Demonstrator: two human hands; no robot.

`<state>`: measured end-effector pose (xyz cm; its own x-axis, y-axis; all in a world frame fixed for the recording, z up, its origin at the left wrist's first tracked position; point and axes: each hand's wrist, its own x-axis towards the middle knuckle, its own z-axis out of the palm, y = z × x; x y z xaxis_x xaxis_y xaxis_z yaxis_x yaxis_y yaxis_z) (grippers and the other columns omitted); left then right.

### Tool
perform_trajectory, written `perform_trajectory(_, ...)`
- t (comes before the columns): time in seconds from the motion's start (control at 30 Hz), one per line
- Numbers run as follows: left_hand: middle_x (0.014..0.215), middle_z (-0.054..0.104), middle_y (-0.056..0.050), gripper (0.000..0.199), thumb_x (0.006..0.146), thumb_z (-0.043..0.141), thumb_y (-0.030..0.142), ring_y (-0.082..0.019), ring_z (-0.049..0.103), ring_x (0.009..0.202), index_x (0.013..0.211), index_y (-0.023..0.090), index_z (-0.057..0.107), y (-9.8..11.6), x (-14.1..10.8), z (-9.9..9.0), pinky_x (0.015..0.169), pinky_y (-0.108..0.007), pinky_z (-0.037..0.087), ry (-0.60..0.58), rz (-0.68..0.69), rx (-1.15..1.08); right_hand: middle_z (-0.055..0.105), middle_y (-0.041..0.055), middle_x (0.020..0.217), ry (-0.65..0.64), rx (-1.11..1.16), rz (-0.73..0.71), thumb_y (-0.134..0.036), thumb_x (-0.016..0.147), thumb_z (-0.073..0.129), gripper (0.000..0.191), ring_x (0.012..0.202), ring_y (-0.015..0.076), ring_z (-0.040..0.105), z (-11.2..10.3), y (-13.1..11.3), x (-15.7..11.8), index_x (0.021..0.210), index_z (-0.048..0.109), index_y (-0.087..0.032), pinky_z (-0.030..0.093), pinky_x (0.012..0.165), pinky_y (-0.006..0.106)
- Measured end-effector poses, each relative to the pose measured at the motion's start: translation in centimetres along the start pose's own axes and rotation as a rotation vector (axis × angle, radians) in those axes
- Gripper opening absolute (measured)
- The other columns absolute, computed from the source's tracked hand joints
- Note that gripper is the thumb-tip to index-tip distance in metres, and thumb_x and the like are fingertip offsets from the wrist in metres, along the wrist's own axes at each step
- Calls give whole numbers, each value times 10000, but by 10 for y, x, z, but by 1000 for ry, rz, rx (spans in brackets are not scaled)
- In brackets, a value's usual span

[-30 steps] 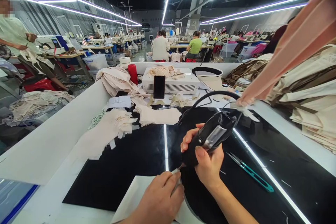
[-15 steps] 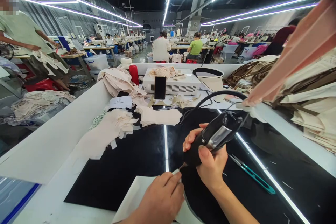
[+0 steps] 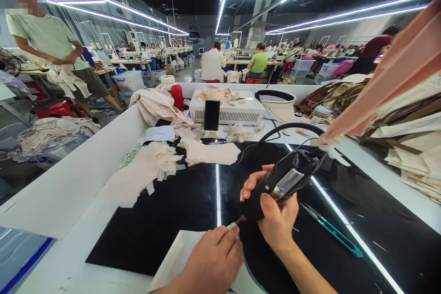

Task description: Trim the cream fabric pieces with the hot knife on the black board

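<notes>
Over to the left, the standing person in the pale green shirt [image 3: 48,39] has stepped further into view, hands now drawn together over some limp white cloth [image 3: 65,80]. Nearer me, the two working hands have scarcely budged.

Lettering is scarce from here: a whitish stack of labels [image 3: 159,133] carries a line of dark print too small to make out, and a column at the back bears a sign [image 3: 257,32] with a triangle on it.

On the glossy black mat [image 3: 144,229], the right hand [image 3: 275,220] is wrapped firmly round a black handheld tool [image 3: 287,179], rounded in the body, with a bright metal plate on its upper side and a thick black cable [image 3: 292,126] arching off behind. Its narrow tip points down beside the fingertips of the left hand [image 3: 215,257], which pinch the edge of a smooth, pale piece [image 3: 172,252] lying on the near part of the mat. I can't tell whether the tip touches it.

To the right lie slim thread snips [image 3: 336,234] with a teal handle. Soft cream cloth pieces [image 3: 138,174] overlap in a loose fan at the left, and a dark-screened phone [image 3: 211,115] stands before a slotted white box [image 3: 237,115].
</notes>
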<state>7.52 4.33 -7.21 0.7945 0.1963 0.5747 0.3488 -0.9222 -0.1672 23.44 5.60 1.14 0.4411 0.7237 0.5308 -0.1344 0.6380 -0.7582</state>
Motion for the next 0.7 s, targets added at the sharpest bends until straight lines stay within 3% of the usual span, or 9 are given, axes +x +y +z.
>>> perform_trajectory(0.23,1170,749,-98,166,1048,535,166,-190,717,972,1046,108,691,0,-3,0,807,-300,578,-41,-43,-15,643,-22,828,-6,0,-7,-363,922,740,324,626,141,627,3,-2,-1,1196,586,-285,557,534,289)
perform_trajectory(0.7,1053,752,-79,168,993,513,72,-184,717,912,1050,96,670,2,-1,-3,773,-306,589,10,-98,-52,656,-16,862,-8,16,4,-342,921,755,343,661,134,627,4,2,-3,1220,593,-295,560,560,285)
